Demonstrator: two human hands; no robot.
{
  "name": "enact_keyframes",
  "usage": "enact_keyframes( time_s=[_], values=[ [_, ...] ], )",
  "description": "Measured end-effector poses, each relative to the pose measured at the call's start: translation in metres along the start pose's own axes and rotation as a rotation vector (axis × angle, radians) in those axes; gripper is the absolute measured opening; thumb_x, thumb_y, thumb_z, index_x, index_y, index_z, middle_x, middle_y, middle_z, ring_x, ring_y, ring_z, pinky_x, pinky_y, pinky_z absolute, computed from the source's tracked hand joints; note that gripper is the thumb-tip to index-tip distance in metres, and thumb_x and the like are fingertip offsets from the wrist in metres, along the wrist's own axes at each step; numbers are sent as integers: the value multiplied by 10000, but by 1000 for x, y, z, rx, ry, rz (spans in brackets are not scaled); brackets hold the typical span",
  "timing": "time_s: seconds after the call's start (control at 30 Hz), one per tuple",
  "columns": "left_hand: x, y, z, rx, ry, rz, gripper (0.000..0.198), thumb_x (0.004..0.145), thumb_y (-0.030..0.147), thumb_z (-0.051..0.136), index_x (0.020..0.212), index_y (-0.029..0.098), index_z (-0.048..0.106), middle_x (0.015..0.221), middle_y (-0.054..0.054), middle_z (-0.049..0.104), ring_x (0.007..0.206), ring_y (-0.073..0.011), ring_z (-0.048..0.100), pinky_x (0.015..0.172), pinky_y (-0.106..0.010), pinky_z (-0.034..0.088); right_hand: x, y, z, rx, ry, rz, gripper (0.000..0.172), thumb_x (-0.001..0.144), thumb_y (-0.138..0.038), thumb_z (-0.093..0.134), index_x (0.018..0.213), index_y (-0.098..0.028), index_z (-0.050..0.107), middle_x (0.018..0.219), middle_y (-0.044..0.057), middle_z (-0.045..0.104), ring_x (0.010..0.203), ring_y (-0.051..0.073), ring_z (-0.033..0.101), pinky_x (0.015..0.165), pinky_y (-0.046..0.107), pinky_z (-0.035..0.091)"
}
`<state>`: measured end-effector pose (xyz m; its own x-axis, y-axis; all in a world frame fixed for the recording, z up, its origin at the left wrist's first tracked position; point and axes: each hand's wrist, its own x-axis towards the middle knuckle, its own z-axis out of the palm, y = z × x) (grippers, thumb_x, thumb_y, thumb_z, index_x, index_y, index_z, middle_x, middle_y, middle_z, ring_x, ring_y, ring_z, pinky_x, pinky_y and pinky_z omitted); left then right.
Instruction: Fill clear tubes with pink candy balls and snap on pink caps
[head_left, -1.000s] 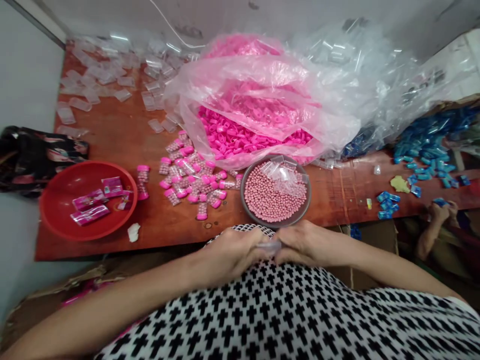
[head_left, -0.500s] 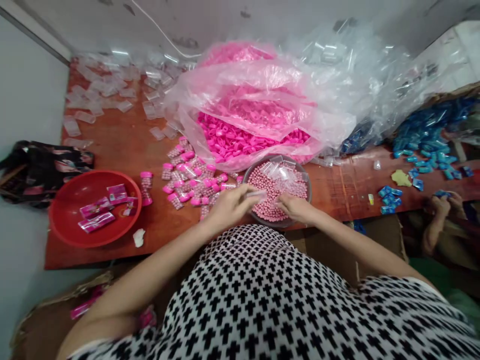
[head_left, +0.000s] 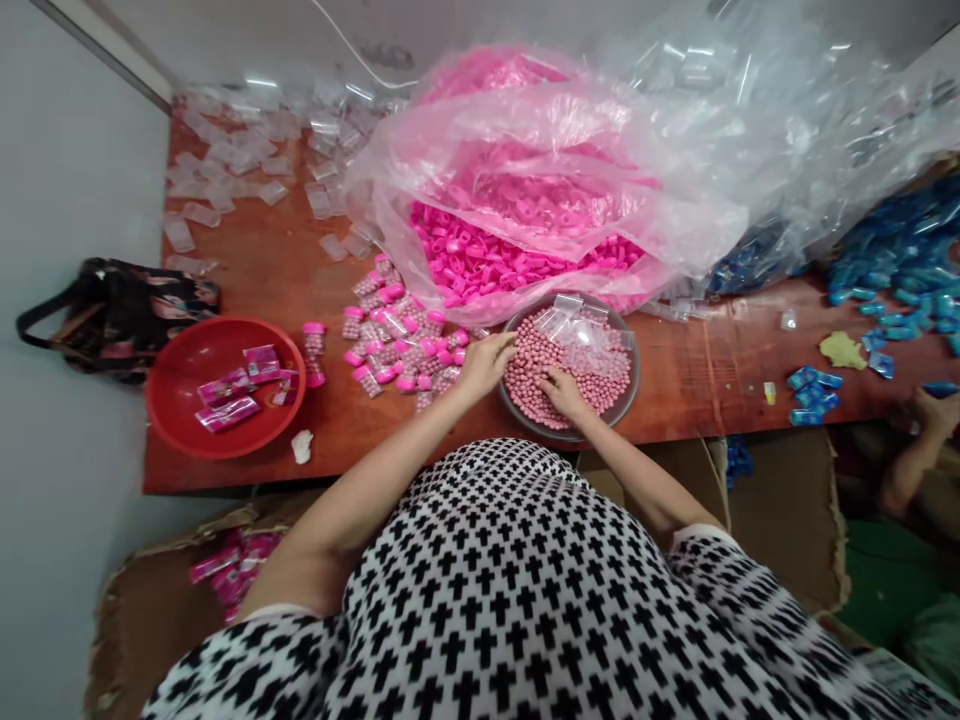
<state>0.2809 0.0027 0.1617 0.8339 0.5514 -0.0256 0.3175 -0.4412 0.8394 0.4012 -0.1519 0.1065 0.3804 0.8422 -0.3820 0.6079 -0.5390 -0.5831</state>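
Hands reach into one shallow grey bowl (head_left: 636,385). The left hand (head_left: 487,365) rests at the bowl's left rim, its fingers loosely extended, with nothing visible in them. The right hand (head_left: 564,392) curls down into the pink beads (head_left: 536,370), and whether it is pinching any cannot be told. Several small clear bags (head_left: 589,335) lie on the beads inside the bowl.

Touching the bowl's far side is one large plastic sack of pink caps (head_left: 517,265). Just left of the bowl spreads a heap of pink-capped clear bottles (head_left: 394,340), too many to count. Farther left, one bottle (head_left: 315,355) sits beside one red basin (head_left: 187,370) holding four pink packets (head_left: 226,413). Well right of the bowl, on the wooden table (head_left: 697,390), lie blue packets (head_left: 806,405), and one co-worker's hand (head_left: 934,408) shows at the edge.
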Motion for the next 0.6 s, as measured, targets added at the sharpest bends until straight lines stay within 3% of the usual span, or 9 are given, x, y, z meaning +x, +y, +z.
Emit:
enact_keyframes(
  time_s=[0.17, 0.27, 0.43, 0.5, 0.6],
  values=[
    [-21, -5, 20, -139, -84, -44, 358, 784, 232, 632, 1130, 139, 631, 1121, -103, 671, 1024, -230, 623, 934, -373, 467, -6, -8, -7, 862, 137, -50, 306, 734, -367, 632, 975, -196, 551, 849, -10, 616, 807, 131, 562, 800, 276, 471],
    [-24, -4, 33, -325, -104, -79, 300, 827, 273, 572, 1079, 130, 651, 1075, -78, 687, 980, -209, 633, 900, -343, 483, -8, -16, -11, 1025, 100, -31, 343, 682, -409, 690, 921, -214, 540, 792, -25, 598, 749, 127, 574, 753, 283, 493],
    [-23, -11, 38, -476, -150, -209, 325, 785, 296, 603, 1036, 104, 681, 988, -80, 714, 872, -208, 654, 796, -325, 518, -15, -15, -36, 742, 124, -163, 392, 710, -381, 707, 1039, -230, 556, 940, 24, 624, 859, 159, 604, 791, 316, 509],
    [-21, -14, 37, -509, -198, -194, 360, 768, 313, 626, 1060, 110, 681, 1003, -87, 716, 872, -215, 656, 806, -338, 515, -16, -13, -52, 561, 116, -286, 350, 783, -357, 650, 1101, -236, 567, 1027, 48, 637, 926, 171, 607, 848, 339, 498],
    [-16, -16, 33, -537, -225, -119, 368, 774, 329, 624, 1082, 135, 679, 1066, -89, 702, 937, -219, 647, 868, -353, 492, -14, -11, -70, 339, 78, -448, 227, 853, -322, 573, 1051, -223, 625, 998, 57, 674, 925, 178, 625, 864, 349, 493]
  ],
)
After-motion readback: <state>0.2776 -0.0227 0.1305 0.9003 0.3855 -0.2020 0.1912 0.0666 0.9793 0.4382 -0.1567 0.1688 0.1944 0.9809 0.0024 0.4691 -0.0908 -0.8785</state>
